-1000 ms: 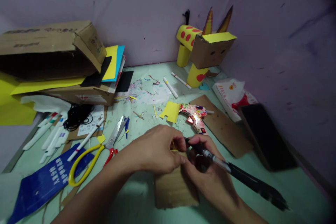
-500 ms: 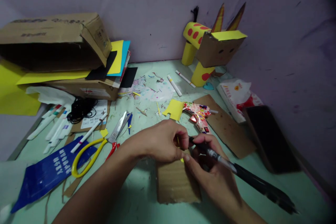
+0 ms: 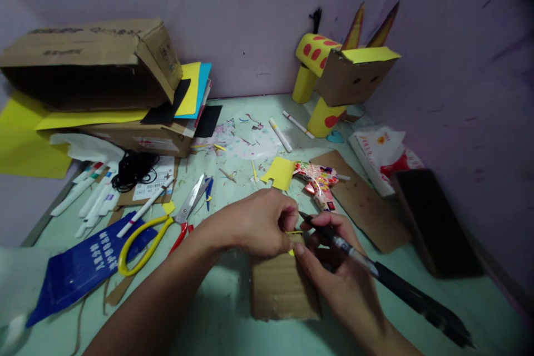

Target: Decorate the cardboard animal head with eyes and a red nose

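Low in the middle lies a small brown cardboard box (image 3: 283, 289). My left hand (image 3: 267, 222) rests on its far end, fingers curled in and thumb pressed down, pinching a small piece of yellow paper (image 3: 291, 252) that is mostly hidden. From the right, my right hand (image 3: 337, 261) holds a black pen (image 3: 409, 289) between its fingers, the pen's far end reaching toward the lower right. Its thumb touches the box beside the yellow paper, close to my left thumb. Past my hands lie a notched yellow paper piece (image 3: 280, 172) and a flower-patterned glue gun (image 3: 319, 181).
Yellow-handled scissors (image 3: 164, 228), a blue packet (image 3: 83, 270), markers (image 3: 95, 194) and black cord (image 3: 136, 169) lie left. Cardboard boxes (image 3: 104, 47) are stacked behind them. A horned cardboard animal (image 3: 350, 78) stands at the back right, with a phone (image 3: 436, 222) and tissue pack (image 3: 384, 150) nearer.
The view has shifted slightly, so the surroundings sit a little further right. My left fingers have moved slightly, and a yellow edge shows beneath them. The pen stays in my right hand.
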Tool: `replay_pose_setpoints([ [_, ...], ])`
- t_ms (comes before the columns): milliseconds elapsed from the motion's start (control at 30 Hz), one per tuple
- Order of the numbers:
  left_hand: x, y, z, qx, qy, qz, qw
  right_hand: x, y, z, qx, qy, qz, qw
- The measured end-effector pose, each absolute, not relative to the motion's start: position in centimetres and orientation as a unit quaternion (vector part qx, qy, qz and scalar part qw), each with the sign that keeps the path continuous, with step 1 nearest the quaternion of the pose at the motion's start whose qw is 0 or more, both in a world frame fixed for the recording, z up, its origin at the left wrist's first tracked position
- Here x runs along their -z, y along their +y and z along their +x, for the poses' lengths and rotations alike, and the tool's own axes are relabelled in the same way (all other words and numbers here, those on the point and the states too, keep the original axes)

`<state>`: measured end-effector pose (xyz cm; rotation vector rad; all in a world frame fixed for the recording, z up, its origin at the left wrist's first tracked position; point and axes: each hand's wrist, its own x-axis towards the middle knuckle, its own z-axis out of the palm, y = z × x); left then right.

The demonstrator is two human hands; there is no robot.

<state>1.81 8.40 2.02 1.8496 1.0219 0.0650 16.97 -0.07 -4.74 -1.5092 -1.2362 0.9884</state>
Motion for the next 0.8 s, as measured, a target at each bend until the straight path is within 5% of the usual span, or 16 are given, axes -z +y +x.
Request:
replay_pose_setpoints([
  [600,-2.8,7.8,2.0,0.003,0.439,0.784,0.438,3.9,-1.5,19.3,-0.308,-0.553,-0.570,0.524],
  [800,-2.9,7.7,2.0,0.002,0.441,0.786,0.433,3.2,-2.5,19.9,-0.245,-0.667,-0.516,0.478],
])
